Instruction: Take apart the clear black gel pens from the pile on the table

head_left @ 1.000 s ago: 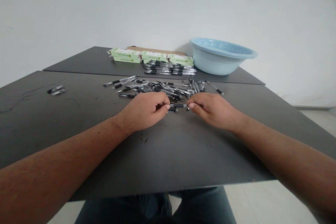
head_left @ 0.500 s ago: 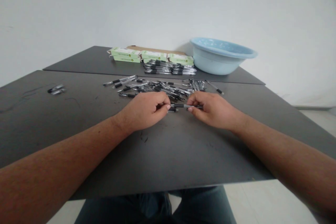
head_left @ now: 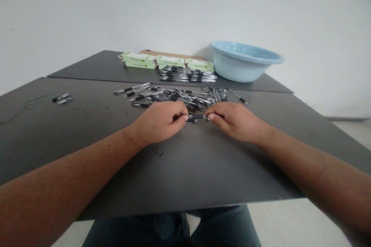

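A clear pen (head_left: 198,116) with a black grip lies level between my two hands, just over the grey table. My left hand (head_left: 165,121) pinches its left end between thumb and fingers. At the other end, the thumb and fingers of my right hand (head_left: 233,119) are closed on it. Both tips of the pen are hidden by the fingers. Right behind my hands spreads a loose pile of similar pens (head_left: 179,97). Part of another pen (head_left: 191,121) shows on the table below the held one.
Stacked bundles of pens (head_left: 188,75) lie farther back, before green-and-white boxes (head_left: 169,61). A light blue basin (head_left: 240,67) stands at the back right. Small clear and black pieces, perhaps caps (head_left: 62,98), lie at the left. The table's near edge (head_left: 185,210) is close to my lap.
My right hand's fingers have shifted on the pen, so less of its right part shows now. My left hand keeps the same pinch and place.
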A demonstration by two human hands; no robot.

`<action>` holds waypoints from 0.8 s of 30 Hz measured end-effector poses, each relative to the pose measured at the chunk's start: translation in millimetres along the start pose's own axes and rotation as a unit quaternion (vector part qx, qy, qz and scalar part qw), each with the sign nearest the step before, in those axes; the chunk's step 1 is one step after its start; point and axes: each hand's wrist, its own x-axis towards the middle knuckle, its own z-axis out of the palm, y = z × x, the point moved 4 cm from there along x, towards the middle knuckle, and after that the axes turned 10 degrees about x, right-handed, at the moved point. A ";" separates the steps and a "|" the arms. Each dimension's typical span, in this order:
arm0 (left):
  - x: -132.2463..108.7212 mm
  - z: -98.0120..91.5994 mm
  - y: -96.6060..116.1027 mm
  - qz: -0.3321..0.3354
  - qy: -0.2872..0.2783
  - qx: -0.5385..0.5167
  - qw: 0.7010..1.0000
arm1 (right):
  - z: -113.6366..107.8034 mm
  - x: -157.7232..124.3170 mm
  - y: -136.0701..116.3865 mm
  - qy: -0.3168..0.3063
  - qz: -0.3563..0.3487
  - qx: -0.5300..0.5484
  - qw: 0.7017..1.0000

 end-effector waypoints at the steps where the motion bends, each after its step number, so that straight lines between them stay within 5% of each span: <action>1: 0.0 0.0 -0.1 -0.001 -0.001 0.001 1.000 | -0.9 -0.2 0.9 0.011 0.011 0.008 1.000; 24: 0.4 0.8 -0.7 0.005 -0.008 0.005 1.000 | -0.7 0.1 -1.3 0.002 0.002 -0.009 1.000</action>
